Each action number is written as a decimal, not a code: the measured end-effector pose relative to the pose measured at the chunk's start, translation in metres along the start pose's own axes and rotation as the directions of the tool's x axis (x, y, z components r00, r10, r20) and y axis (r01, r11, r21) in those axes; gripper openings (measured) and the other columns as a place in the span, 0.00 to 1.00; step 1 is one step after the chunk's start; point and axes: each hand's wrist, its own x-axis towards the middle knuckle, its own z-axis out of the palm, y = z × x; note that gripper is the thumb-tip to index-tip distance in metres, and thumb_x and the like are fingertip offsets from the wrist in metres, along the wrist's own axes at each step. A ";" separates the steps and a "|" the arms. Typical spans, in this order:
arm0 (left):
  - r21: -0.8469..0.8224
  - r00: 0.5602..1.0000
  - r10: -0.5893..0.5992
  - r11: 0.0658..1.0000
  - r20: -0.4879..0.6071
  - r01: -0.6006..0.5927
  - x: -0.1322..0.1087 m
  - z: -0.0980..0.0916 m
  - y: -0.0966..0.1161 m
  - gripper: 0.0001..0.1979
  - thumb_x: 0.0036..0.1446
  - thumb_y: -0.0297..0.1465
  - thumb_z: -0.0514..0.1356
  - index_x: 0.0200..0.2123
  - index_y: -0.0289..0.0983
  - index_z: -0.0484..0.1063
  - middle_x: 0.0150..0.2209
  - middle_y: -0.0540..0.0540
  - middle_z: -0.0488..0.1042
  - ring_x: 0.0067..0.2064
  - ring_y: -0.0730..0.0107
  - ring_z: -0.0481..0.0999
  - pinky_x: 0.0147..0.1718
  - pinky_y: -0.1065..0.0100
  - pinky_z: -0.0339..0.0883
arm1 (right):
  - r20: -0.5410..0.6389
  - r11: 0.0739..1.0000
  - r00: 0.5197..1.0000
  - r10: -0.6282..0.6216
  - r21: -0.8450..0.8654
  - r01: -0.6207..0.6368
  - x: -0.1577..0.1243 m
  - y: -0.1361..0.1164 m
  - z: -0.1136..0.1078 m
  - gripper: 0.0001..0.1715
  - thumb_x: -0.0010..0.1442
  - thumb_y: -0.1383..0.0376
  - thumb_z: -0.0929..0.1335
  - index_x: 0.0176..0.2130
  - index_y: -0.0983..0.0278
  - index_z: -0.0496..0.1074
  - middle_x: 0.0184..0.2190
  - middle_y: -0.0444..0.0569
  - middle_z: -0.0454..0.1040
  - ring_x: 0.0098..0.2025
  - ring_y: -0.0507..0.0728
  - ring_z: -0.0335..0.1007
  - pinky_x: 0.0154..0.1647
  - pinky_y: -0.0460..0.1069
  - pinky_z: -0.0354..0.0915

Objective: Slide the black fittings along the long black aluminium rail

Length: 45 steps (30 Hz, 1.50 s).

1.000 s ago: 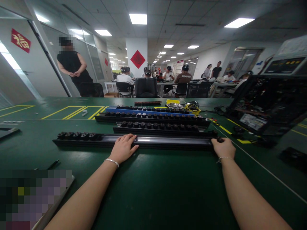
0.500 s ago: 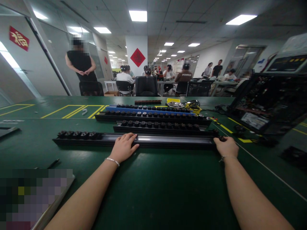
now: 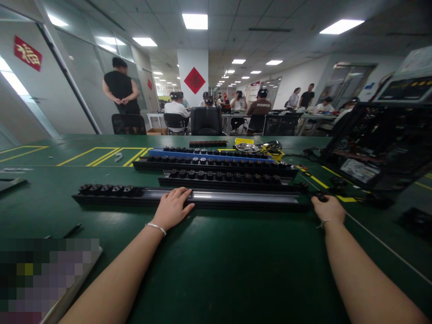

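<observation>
Blk rail (image 3: 216,201) under L hand (image 3: 174,209); blue rail (image 3: 216,157) beyond; dark equip (image 3: 374,144) R.

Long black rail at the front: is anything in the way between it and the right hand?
Nothing visible blocks the way. The right hand is beside the right end of the long black rail, pinching a small dark piece. The left hand rests on the rail farther left.

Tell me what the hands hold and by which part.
The right hand pinches a small dark piece; which part, I cannot tell. The left hand rests on the nearest black rail, near its middle, without visibly gripping it.
</observation>
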 end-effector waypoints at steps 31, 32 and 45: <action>-0.006 0.999 -0.031 0.999 0.027 0.032 0.001 0.000 0.000 0.25 0.59 0.44 0.50 0.58 0.42 0.62 0.57 0.42 0.66 0.57 0.56 0.64 0.53 0.56 0.57 | -0.140 0.985 0.976 0.166 -0.028 -0.171 0.035 0.012 0.009 0.34 0.46 0.55 0.66 0.49 0.71 0.70 0.49 0.73 0.64 0.49 0.71 0.58 0.41 0.60 0.54; -0.008 0.999 -0.029 1.000 0.023 0.029 0.001 0.001 0.000 0.25 0.59 0.44 0.50 0.58 0.42 0.62 0.57 0.42 0.66 0.56 0.56 0.64 0.52 0.55 0.57 | -0.157 0.977 0.966 0.205 -0.023 -0.211 0.034 0.011 0.008 0.36 0.47 0.54 0.66 0.51 0.72 0.69 0.50 0.74 0.63 0.51 0.72 0.57 0.42 0.61 0.53; -0.012 1.000 -0.009 1.000 0.004 0.009 0.001 0.000 0.000 0.25 0.59 0.43 0.50 0.57 0.41 0.63 0.55 0.42 0.67 0.56 0.56 0.64 0.51 0.55 0.59 | -0.073 0.978 0.980 0.187 -0.077 -0.192 0.034 0.006 0.003 0.28 0.56 0.56 0.62 0.56 0.57 0.65 0.53 0.61 0.66 0.55 0.67 0.57 0.47 0.59 0.55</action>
